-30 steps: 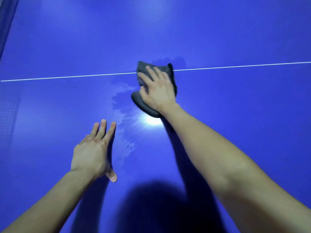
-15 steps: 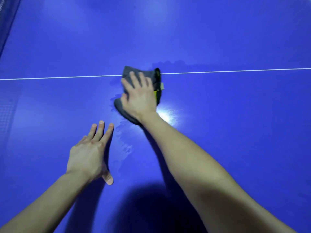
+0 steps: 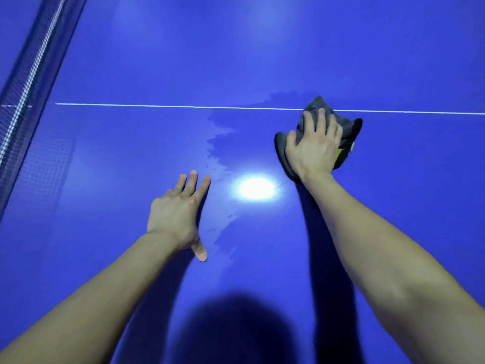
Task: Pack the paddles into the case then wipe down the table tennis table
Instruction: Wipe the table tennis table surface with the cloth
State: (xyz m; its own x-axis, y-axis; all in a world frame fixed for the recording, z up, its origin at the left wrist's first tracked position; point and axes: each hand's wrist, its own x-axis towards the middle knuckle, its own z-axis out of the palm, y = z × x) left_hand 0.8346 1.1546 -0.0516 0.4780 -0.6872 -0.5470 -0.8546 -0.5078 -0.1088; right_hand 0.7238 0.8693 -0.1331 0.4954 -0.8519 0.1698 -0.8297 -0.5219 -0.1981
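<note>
The blue table tennis table point(image 3: 131, 258) fills the view. My right hand point(image 3: 313, 148) presses flat, fingers spread, on a crumpled grey cloth point(image 3: 350, 128) with a yellow tag, just below the white centre line point(image 3: 157, 106). My left hand point(image 3: 175, 214) lies flat on the table surface, fingers straight, to the left and nearer to me. A damp wiped patch point(image 3: 223, 143) spreads between the hands. No paddles or case are in view.
The net point(image 3: 29, 74) runs along the far left edge of the view. A bright lamp reflection point(image 3: 256, 188) shines on the table between my hands. My head's shadow falls on the near part of the table.
My right hand has slid the cloth to the right along the centre line after sweeping it left. The view has shifted, bringing the net in. My left hand has stayed flat on the table.
</note>
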